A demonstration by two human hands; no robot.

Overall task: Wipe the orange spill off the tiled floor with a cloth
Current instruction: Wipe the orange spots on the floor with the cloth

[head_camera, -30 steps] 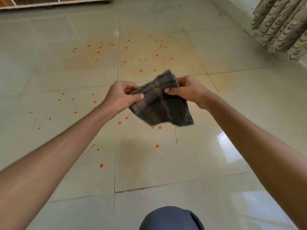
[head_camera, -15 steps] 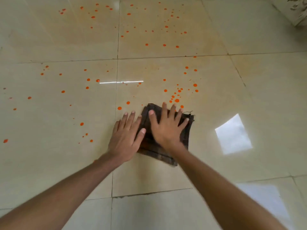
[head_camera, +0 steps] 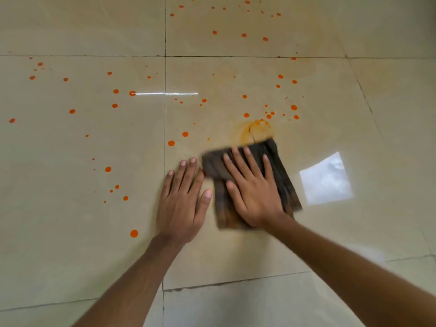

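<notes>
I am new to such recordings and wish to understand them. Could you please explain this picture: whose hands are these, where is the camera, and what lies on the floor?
No machine here: a person works with bare hands, and the one camera sits on the person's head, looking forward and down. The right hand lies flat, pressing a dark cloth onto the tiled floor. The left hand rests flat on the tile beside the cloth. Neither grips anything. Orange drops are scattered over the tiles, and an orange smear sits beyond the cloth's far edge. The white patch is reflected light.
</notes>
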